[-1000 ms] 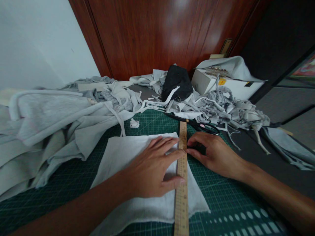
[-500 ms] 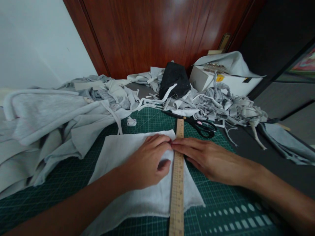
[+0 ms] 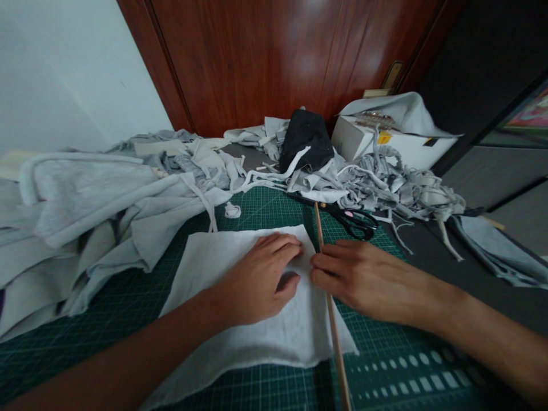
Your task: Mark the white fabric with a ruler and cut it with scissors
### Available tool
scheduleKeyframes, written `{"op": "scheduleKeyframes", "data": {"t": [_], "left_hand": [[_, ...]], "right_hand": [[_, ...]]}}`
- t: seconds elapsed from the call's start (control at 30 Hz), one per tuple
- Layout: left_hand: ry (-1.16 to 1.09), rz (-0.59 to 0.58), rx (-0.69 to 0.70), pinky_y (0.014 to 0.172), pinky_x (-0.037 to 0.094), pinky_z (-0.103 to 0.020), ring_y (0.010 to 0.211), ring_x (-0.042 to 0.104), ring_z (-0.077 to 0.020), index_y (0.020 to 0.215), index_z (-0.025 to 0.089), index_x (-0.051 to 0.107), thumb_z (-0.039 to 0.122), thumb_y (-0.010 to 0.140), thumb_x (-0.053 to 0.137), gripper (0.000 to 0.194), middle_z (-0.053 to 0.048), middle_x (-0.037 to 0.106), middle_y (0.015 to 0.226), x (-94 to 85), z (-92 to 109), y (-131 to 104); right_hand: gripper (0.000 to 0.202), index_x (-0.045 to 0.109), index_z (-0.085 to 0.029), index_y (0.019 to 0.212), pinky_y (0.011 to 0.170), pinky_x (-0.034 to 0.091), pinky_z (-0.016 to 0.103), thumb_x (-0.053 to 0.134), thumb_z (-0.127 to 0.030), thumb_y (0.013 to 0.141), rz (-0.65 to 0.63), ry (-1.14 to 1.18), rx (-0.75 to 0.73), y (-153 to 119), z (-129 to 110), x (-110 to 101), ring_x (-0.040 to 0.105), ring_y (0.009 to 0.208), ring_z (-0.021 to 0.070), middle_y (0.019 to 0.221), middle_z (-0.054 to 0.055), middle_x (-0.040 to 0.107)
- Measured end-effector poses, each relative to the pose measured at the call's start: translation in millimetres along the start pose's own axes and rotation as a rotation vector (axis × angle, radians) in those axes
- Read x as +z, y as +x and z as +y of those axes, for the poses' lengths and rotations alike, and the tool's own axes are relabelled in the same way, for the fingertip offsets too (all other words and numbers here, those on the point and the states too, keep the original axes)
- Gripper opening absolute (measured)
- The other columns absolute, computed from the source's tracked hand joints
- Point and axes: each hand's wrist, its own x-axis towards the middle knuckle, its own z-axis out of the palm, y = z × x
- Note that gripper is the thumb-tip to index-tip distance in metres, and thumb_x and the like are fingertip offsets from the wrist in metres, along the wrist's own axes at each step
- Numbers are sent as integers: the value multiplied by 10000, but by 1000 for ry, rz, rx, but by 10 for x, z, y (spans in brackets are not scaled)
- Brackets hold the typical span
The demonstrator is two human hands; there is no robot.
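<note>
A white piece of cloth (image 3: 252, 342) lies on the green cutting mat (image 3: 265, 205), its near edge slightly wavy. My left hand (image 3: 261, 279) rests on the cloth's upper part, fingers stretched forward and thumb apart, pressing on it. Along the cloth's right side, the wooden ruler (image 3: 336, 337) stands tilted up on its narrow edge. My right hand (image 3: 351, 274) pinches this ruler near its upper part, fingers curled around it; the thumb is hidden. Beyond the ruler's far end lie black-handled scissors (image 3: 355, 221).
Grey fabric pieces (image 3: 98, 200) are heaped at left. More scraps (image 3: 372, 177) and a black cloth item (image 3: 306, 140) lie at the back. A white box (image 3: 394, 142) stands at back right before a wooden door (image 3: 265, 63). A small white scrap (image 3: 232, 210) sits on the mat.
The ruler has gone from lying flat on the cloth to standing on edge, shifted right. My right hand has closed around it. My left hand stays nearly in place on the cloth.
</note>
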Motion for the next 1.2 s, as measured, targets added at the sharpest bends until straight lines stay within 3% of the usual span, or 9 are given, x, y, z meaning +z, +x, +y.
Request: {"op": "scheduleKeyframes", "data": {"t": [0.1,0.27,0.37,0.5,0.6,0.73,0.83,0.97,1.2], "left_hand": [[-75,49,-46,1175,465,-500,1316,613,-276,1373,179,517,170,967,575,410,-130,668,1374,20,-25,-21],[-327,98,-136,1131,514,-476,1287,671,-236,1657,248,197,336,1105,440,609,-118,680,1433,-21,-62,1],[-316,92,-99,1182,480,-467,1388,608,-235,1660,276,274,369,1117,409,567,-98,600,1559,-64,-64,26],[-127,57,-38,1227,429,-479,1377,586,-243,1327,199,647,328,1123,348,385,-99,673,1422,-60,-34,33],[-1,42,-76,1189,451,-504,1316,588,-273,1130,173,693,320,1093,424,309,-120,676,1289,-32,9,31],[90,33,-78,1209,431,-532,1368,550,-297,1259,177,660,300,1060,483,294,-132,646,1335,-14,45,33],[112,37,-57,1254,391,-525,1436,512,-303,1282,150,648,316,1066,469,326,-160,635,1401,-6,39,23],[137,35,-64,1274,366,-545,1488,476,-327,1371,101,604,360,1073,457,420,-205,593,1501,11,23,-9],[146,-37,-55,1277,357,-508,1481,489,-310,1441,101,552,350,1069,453,459,-190,576,1534,29,117,81]], "right_hand": [[296,648,-179,867,569,499,364,468,-131,1097,138,-106,5,-6,12,-17,640,713,227,919,90,718],[471,634,-175,815,549,502,326,297,-111,1137,382,-93,73,61,-9,169,641,671,191,871,96,714],[411,663,-134,922,538,515,314,312,-113,1135,403,-2,104,115,-59,337,662,700,192,898,110,710],[247,667,-104,1083,787,618,333,421,-103,1102,378,272,156,116,-67,406,719,942,230,1092,157,715],[180,668,-124,1078,867,608,347,509,-59,1026,348,525,321,113,84,364,715,974,229,1068,133,706],[218,714,-88,1107,785,568,371,611,-47,920,227,514,571,238,403,365,691,855,243,1041,148,718],[182,768,-104,1032,789,530,358,659,-81,888,95,473,559,406,549,405,678,837,249,992,140,718],[101,777,-127,895,678,465,310,687,-99,856,38,473,639,560,587,404,665,754,221,878,104,733],[131,728,-170,782,590,427,260,670,-76,852,8,640,693,367,625,328,629,622,151,703,5,709]]}}
